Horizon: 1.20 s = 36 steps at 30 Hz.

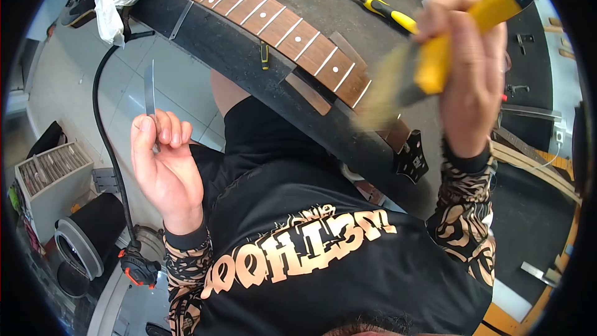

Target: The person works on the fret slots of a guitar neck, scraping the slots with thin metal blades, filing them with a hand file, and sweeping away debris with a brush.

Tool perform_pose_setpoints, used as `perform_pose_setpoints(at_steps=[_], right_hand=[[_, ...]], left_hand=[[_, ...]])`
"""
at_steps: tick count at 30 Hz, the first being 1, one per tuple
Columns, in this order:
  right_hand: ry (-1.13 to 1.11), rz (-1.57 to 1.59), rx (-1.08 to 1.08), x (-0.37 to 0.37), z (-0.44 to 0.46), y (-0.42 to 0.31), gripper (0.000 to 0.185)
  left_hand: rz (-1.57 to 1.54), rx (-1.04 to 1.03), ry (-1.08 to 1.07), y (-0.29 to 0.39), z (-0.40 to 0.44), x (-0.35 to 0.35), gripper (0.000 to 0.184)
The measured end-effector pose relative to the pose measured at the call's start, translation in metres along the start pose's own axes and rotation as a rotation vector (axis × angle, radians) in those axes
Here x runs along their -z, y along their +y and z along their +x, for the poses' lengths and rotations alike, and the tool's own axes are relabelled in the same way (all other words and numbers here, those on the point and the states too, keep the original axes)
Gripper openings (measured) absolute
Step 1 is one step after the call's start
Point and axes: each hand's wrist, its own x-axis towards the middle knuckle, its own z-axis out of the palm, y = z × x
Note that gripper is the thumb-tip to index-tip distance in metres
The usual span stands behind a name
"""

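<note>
Dark grey workbench (329, 15) carries a brown wooden guitar neck with white fret lines and dots (280, 27), lying diagonally. Right hand (469, 68) grips a yellow-handled brush with pale bristles (433, 65); bristles blurred over the neck's headstock end, can't tell contact. Yellow-and-black-handled tool with long metal shaft (388, 14) lies beyond the neck. Left hand (169, 165) pinches a thin silver metal strip (150, 90), well apart from it.
</note>
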Motion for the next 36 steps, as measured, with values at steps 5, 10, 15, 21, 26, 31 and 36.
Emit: perform_pose_setpoints(at_steps=[5,10,15,21,26,31,36], right_hand=[[-0.075,-0.504,0.307,-0.016,0.022,0.018,0.025],[-0.010,0.215,-0.106,0.008,0.034,0.019,0.016],[-0.008,-0.900,0.280,0.011,0.023,0.039,0.026],[-0.351,-0.924,-0.112,0.079,0.004,0.050,0.036],[-0.622,-0.851,-0.492,0.095,-0.037,0.067,0.032],[-0.614,-0.862,-0.514,0.092,-0.054,0.071,0.034],[-0.446,-0.833,-0.178,0.057,-0.024,0.071,0.036]], left_hand=[[0.006,-0.029,0.007,0.004,-0.006,0.009,0.034],[-0.008,-0.039,0.027,0.000,-0.005,0.028,0.026],[0.009,-0.029,-0.048,-0.004,-0.002,0.016,0.019],[0.188,-0.114,-0.011,-0.002,0.003,0.004,0.019],[0.199,-0.014,-0.045,-0.009,0.009,0.006,0.009],[0.307,0.215,-0.004,-0.028,0.016,0.013,0.014],[0.496,0.127,0.036,-0.038,0.027,-0.017,0.013]])
